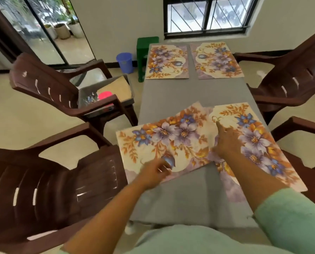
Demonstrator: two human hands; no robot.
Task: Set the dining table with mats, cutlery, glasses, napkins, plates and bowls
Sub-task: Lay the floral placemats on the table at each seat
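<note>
The left hand [157, 171] is pinching, it seems, the near edge of the skewed near-left mat [164, 142]; the right hand [226, 142], index finger extended, is pressing on the near-right mat [259, 143] it overlaps.

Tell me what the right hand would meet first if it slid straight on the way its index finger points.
The right hand rests on the near right mat, finger aimed at the table's far end. It would cross that mat's far edge, then bare grey table; the far right mat looks next, though depth is unclear.
</note>
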